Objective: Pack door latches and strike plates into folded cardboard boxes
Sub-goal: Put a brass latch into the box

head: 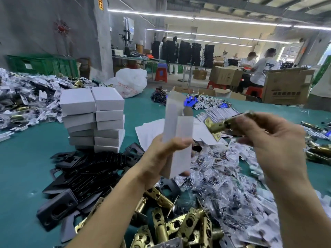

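Table point(26, 167) in green carries, before you, a stack of closed white boxes point(93, 119), a heap of black strike plates point(86, 169) and a pile of loose latches point(179, 221). Your left hand point(161, 158) grips a folded cardboard box point(179, 133) upright, flap raised at the top. Your right hand point(272, 140) pinches a brass latch point(217, 127) just right of the box's upper end, long axis near level, faceplate end toward the box. Tipping it faceplate-down looks the way in.
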The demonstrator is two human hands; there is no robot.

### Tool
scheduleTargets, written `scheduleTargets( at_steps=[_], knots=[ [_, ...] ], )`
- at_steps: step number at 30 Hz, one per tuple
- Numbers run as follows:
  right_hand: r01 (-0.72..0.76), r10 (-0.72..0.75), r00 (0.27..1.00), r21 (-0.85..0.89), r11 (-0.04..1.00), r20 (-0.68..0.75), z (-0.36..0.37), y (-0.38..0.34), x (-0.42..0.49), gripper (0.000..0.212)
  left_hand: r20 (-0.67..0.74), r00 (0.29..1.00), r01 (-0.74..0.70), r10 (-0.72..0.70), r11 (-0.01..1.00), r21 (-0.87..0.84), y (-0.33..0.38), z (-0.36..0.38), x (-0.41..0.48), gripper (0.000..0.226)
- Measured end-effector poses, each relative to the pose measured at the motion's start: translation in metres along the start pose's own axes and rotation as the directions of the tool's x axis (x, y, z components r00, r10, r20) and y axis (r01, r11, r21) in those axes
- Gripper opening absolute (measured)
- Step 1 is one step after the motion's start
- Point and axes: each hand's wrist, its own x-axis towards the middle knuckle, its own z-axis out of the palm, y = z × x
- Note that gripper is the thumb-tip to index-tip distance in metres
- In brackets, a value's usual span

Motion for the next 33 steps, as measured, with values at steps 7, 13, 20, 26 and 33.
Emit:
scheduleTargets(
  at_steps=[7, 13, 20, 26, 33],
  knots=[
    [0.226, -0.204, 0.973, 0.267, 0.937, -0.107, -0.003, -0.02, 0.001, 0.027, 0.307, 0.919, 0.27, -0.245, 0.962, -0.041, -0.004, 0.0, -0.008, 0.079],
    [0.238, -0.234, 0.971, 0.168, 0.957, -0.044, 0.004, -0.019, -0.004, 0.024, 0.482, 0.844, 0.304, -0.234, 0.95, -0.072, 0.001, 0.003, -0.014, 0.057],
    [0.181, -0.191, 0.98, 0.161, 0.97, 0.047, 0.006, -0.02, -0.002, 0.023, 0.517, 0.828, 0.309, -0.217, 0.946, -0.099, -0.003, 0.0, -0.014, 0.066],
    [0.132, -0.15, 0.979, 0.135, 0.982, 0.134, -0.001, -0.018, -0.001, 0.02, 0.55, 0.807, 0.321, -0.215, 0.942, -0.103, -0.004, -0.005, -0.012, 0.063],
    [0.241, -0.238, 0.923, 0.027, 0.97, 0.301, 0.011, -0.028, -0.011, 0.024, 0.537, 0.825, 0.284, -0.176, 0.951, -0.124, -0.005, -0.003, -0.012, 0.072]
  ],
)
